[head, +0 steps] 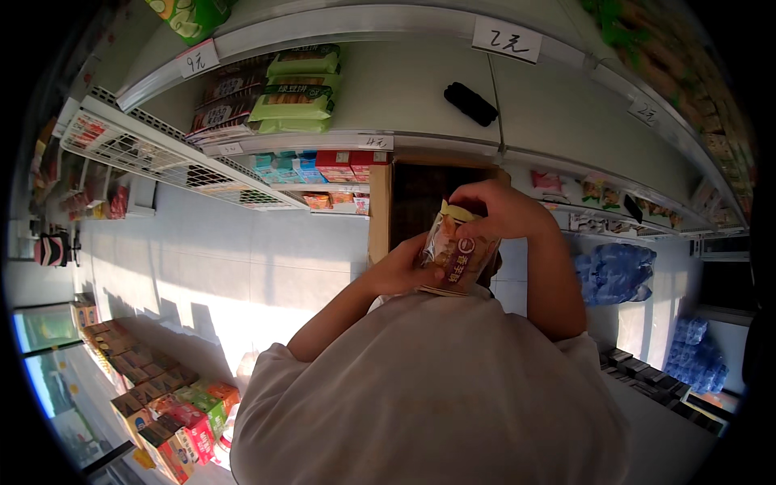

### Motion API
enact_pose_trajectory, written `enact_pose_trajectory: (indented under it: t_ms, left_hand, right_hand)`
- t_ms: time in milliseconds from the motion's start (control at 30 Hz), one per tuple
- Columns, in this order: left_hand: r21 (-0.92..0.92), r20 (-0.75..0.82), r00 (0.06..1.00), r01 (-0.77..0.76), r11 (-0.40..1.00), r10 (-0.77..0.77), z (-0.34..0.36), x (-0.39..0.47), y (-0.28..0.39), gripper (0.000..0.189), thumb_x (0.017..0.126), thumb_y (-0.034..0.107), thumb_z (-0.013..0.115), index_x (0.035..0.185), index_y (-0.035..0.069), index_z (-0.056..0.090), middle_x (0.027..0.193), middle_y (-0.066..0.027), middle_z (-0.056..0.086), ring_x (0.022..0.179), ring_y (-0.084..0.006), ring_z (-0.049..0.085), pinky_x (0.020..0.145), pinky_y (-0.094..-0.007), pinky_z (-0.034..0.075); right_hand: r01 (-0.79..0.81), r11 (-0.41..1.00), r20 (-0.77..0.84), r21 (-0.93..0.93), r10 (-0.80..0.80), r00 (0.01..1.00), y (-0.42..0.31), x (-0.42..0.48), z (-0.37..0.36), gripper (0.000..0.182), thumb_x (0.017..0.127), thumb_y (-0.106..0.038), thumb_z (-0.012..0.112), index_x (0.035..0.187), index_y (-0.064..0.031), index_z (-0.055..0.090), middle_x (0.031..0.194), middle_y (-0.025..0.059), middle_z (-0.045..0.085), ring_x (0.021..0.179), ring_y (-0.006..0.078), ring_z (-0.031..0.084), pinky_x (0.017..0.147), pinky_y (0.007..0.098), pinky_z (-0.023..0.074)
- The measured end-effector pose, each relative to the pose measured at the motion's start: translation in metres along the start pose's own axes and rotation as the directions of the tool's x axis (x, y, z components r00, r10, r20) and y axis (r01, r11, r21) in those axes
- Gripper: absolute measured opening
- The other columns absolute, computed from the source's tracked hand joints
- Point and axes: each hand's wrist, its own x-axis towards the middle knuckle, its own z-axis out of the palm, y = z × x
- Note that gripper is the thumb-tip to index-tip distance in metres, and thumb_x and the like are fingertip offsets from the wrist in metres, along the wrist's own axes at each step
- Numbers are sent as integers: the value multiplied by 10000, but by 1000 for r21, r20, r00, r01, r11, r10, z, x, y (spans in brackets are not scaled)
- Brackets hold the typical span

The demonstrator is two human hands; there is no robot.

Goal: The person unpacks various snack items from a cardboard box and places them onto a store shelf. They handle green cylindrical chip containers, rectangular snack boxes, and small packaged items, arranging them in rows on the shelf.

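A clear and brown plastic snack packet (459, 254) with printed writing is held close to my chest. My left hand (407, 265) grips its left side and lower part. Bent over the packet's top right is my right hand (498, 212), its fingers and thumb at the pale yellow upper edge. Behind the packet stands a cardboard box (380, 209), its top open and its inside dark; what it holds cannot be made out.
A shelf board (394, 79) beyond the box bears green snack packs (295, 97) and a black object (470, 103). Lower shelves hold red boxes (334, 165). Blue-wrapped bottle packs (615, 273) stand on the floor at right, stacked cartons (163, 445) at lower left.
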Motion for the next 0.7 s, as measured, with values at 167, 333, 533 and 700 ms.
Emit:
enact_pose_trajectory:
  t_ms: [167,333,533,700]
  left_hand:
    - [-233,-264,929,199,952,-259,2,-2,0,536,952,134,720,1408,-15,480,1284,-102,656,1113,-174,651,959,-342,534]
    - [-382,-458,878,-53,923,-139,3,-8,-26,555,961,76,679,1447,-2,421,1296,-116,638,1145,-198,646,978,-354,538]
    - [-385,-486,861,-55,921,-152,4,-7,-20,549,965,46,646,1461,7,414,1362,-126,606,1255,-224,600,1069,-369,493]
    - [-356,-473,879,-133,925,-55,7,-6,-11,580,970,51,588,1504,13,365,1447,-172,537,1312,-282,579,1072,-418,500]
  right_hand:
    - [134,947,-514,293,38,857,46,12,14,330,988,-66,649,1306,-18,581,1246,117,668,1081,167,657,931,313,537]
    - [94,943,-554,318,104,826,54,9,80,466,965,-91,679,1394,-39,504,1360,134,575,1097,196,641,921,339,534]
    - [65,918,-532,-392,-284,798,19,9,112,943,766,-286,859,1540,-64,369,1445,247,461,1340,447,475,1125,526,387]
    - [33,807,-481,-590,-384,788,3,22,103,1032,708,-274,874,1575,-86,347,1455,241,459,1321,455,484,1112,540,393]
